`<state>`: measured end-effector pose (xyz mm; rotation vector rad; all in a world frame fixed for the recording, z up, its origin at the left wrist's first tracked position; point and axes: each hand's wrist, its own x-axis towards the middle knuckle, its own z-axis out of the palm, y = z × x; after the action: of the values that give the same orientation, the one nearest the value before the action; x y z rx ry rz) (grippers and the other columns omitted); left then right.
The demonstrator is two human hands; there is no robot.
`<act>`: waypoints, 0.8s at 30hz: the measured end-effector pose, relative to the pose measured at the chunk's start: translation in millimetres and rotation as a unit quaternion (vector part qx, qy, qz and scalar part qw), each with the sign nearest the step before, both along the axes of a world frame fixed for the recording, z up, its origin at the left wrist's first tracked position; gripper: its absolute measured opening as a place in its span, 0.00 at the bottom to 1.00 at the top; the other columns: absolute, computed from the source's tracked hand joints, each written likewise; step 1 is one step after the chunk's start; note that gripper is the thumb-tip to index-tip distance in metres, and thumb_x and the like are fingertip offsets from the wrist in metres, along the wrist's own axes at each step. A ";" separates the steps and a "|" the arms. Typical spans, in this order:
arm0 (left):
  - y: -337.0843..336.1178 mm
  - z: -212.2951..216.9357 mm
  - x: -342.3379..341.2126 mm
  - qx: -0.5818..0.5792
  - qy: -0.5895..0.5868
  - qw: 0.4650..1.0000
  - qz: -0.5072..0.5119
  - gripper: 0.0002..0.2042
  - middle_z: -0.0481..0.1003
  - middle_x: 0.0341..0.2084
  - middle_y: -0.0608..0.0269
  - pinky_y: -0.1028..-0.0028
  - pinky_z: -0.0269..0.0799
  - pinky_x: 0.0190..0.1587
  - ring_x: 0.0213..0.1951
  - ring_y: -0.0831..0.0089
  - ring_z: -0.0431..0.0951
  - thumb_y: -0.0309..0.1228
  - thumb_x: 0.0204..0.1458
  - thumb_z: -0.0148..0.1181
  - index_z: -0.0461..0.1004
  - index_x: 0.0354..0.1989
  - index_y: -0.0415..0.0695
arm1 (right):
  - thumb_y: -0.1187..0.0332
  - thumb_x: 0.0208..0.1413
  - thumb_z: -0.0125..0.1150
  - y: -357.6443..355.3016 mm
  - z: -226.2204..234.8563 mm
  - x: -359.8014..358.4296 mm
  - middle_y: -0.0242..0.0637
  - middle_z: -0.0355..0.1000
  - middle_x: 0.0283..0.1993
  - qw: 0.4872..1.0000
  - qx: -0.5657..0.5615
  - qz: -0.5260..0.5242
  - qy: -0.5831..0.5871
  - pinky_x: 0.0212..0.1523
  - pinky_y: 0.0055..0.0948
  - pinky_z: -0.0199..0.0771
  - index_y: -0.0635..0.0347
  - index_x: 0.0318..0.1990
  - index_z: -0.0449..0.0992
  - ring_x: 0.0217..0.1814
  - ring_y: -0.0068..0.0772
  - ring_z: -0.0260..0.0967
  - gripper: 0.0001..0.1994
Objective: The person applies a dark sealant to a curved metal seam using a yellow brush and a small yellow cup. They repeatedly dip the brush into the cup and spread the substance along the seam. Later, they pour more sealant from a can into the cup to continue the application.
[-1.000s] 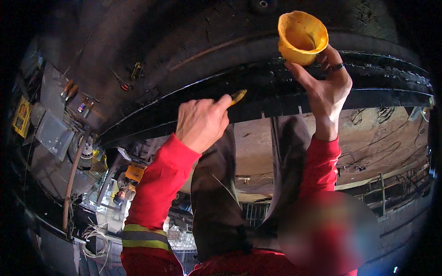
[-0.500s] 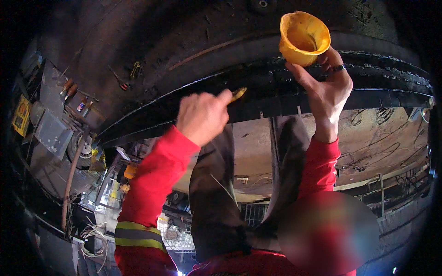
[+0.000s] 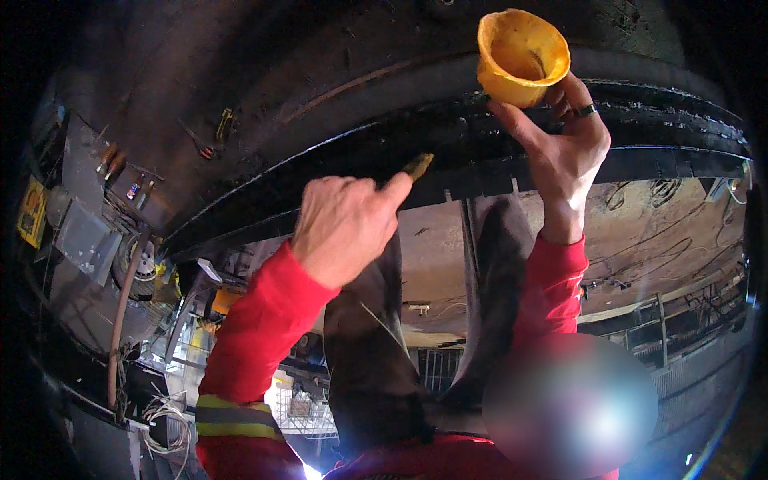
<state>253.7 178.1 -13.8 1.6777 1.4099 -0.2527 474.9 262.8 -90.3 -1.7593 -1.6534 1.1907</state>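
Note:
My right hand (image 3: 562, 156), closed round the base of a yellow cup (image 3: 522, 60), holds it up at the upper right with the mouth tilted toward me. Its inside is smeared in orange-yellow and its rim is uneven. My left hand (image 3: 346, 226) is closed on a thin tool with a yellow-smeared tip (image 3: 419, 166), which sticks out past the thumb and forefinger. The tool's handle is hidden in the fist, so its kind does not show. The tip is over a long black beam (image 3: 472, 132); whether it touches cannot be made out.
On the dark surface at left lie red-handled pliers (image 3: 200, 146) and a yellow tool (image 3: 226, 124). Several wooden-handled tools (image 3: 112, 162) are farther left. A long pole (image 3: 128, 320) leans beside a wheel (image 3: 142, 268). Coiled cable (image 3: 168, 424) hangs lower left.
My left hand and its tool have shifted slightly, with the tool tip a little to the right. The cup has moved slightly up and left in the view, along with the whole scene.

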 end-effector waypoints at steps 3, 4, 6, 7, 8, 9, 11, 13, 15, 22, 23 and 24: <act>7.0 26.8 -15.1 -0.002 -0.012 1.000 -0.001 0.06 0.75 0.21 0.56 0.59 0.70 0.27 0.24 0.55 0.77 0.27 0.48 0.62 0.72 0.33 0.44 | 0.63 0.34 0.83 1.4 -3.1 0.0 0.33 0.77 0.44 1.000 0.007 0.007 -0.017 0.45 0.25 0.71 0.59 0.51 0.79 0.40 0.27 0.70 0.31; 12.1 34.3 -23.3 -0.020 -0.019 1.000 0.010 0.06 0.75 0.21 0.56 0.59 0.70 0.27 0.25 0.56 0.77 0.27 0.48 0.63 0.72 0.33 0.44 | 0.63 0.34 0.83 2.7 -1.7 0.1 0.32 0.77 0.43 1.000 0.008 0.007 -0.017 0.45 0.25 0.71 0.60 0.51 0.79 0.40 0.26 0.69 0.31; 21.9 42.0 -31.9 -0.015 -0.004 0.998 0.057 0.06 0.75 0.23 0.54 0.63 0.71 0.28 0.26 0.55 0.78 0.25 0.49 0.64 0.74 0.34 0.42 | 0.63 0.34 0.82 5.0 2.3 -2.4 0.32 0.77 0.42 1.000 0.009 0.010 -0.014 0.44 0.25 0.71 0.60 0.50 0.79 0.39 0.26 0.69 0.31; 18.1 38.1 -32.7 -0.032 0.000 0.994 0.103 0.06 0.75 0.23 0.54 0.64 0.71 0.28 0.26 0.55 0.78 0.25 0.50 0.63 0.74 0.35 0.42 | 0.62 0.34 0.83 3.4 2.1 -2.9 0.32 0.77 0.42 1.000 0.005 0.006 -0.016 0.44 0.25 0.71 0.60 0.50 0.79 0.39 0.26 0.69 0.31; 11.1 29.6 -33.2 -0.050 0.004 0.988 0.149 0.06 0.75 0.23 0.53 0.65 0.71 0.28 0.26 0.56 0.79 0.25 0.51 0.63 0.74 0.36 0.41 | 0.62 0.34 0.83 1.6 1.7 -3.3 0.31 0.77 0.41 1.000 0.001 0.001 -0.018 0.44 0.25 0.71 0.59 0.50 0.79 0.39 0.25 0.69 0.31; 3.8 18.9 -33.4 -0.066 0.010 0.978 0.196 0.06 0.75 0.23 0.52 0.66 0.71 0.28 0.27 0.57 0.80 0.25 0.52 0.63 0.74 0.36 0.40 | 0.62 0.34 0.83 2.4 -0.3 -4.5 0.31 0.77 0.41 1.000 -0.001 -0.001 -0.017 0.43 0.25 0.71 0.59 0.50 0.79 0.38 0.25 0.68 0.31; -21.9 -6.9 -32.1 -0.112 -0.079 0.933 0.332 0.05 0.73 0.20 0.62 0.74 0.65 0.25 0.22 0.74 0.74 0.28 0.58 0.60 0.74 0.37 0.39 | 0.62 0.34 0.83 2.0 -2.8 -6.7 0.31 0.77 0.40 1.000 -0.011 0.002 -0.014 0.43 0.25 0.70 0.59 0.49 0.79 0.38 0.24 0.68 0.31; -32.7 -19.6 -28.3 -0.204 -0.109 0.867 0.442 0.06 0.70 0.19 0.69 0.77 0.60 0.22 0.21 0.84 0.68 0.29 0.59 0.59 0.74 0.36 0.39 | 0.61 0.33 0.83 0.8 -4.3 -7.2 0.31 0.76 0.39 1.000 -0.022 -0.004 -0.004 0.43 0.25 0.70 0.60 0.49 0.79 0.38 0.24 0.68 0.31; -44.1 -18.9 -34.9 -0.279 -0.069 0.835 0.470 0.08 0.76 0.24 0.63 0.76 0.67 0.30 0.28 0.82 0.71 0.29 0.58 0.59 0.75 0.32 0.36 | 0.60 0.34 0.83 -0.1 -6.6 -7.0 0.31 0.76 0.38 0.999 -0.031 -0.020 0.012 0.42 0.24 0.70 0.60 0.49 0.80 0.38 0.24 0.69 0.31; -56.1 2.6 -63.5 -0.119 0.022 0.937 0.327 0.05 0.77 0.27 0.59 0.66 0.70 0.30 0.30 0.64 0.79 0.29 0.58 0.59 0.74 0.38 0.41 | 0.58 0.35 0.83 -1.1 -13.2 -4.2 0.30 0.76 0.38 1.000 -0.018 0.004 -0.011 0.43 0.24 0.70 0.60 0.50 0.80 0.38 0.24 0.69 0.31; -52.2 3.9 -53.7 -0.116 0.064 0.956 0.262 0.05 0.79 0.31 0.53 0.62 0.72 0.32 0.33 0.55 0.81 0.29 0.57 0.61 0.74 0.38 0.42 | 0.58 0.35 0.82 -2.4 -11.9 -5.0 0.30 0.76 0.38 1.000 -0.019 0.008 -0.018 0.43 0.23 0.70 0.60 0.50 0.80 0.38 0.24 0.69 0.31; -51.9 0.9 -43.0 -0.119 0.072 0.968 0.211 0.06 0.78 0.33 0.50 0.59 0.73 0.33 0.34 0.48 0.78 0.29 0.54 0.62 0.74 0.39 0.45 | 0.58 0.35 0.82 -1.5 -11.6 -6.4 0.30 0.76 0.37 0.999 -0.017 0.013 -0.024 0.43 0.23 0.70 0.60 0.50 0.80 0.38 0.24 0.69 0.31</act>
<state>210.6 126.1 -12.9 1.1514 1.7310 -0.2915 468.5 261.4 -101.9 -1.8070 -1.6972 1.2036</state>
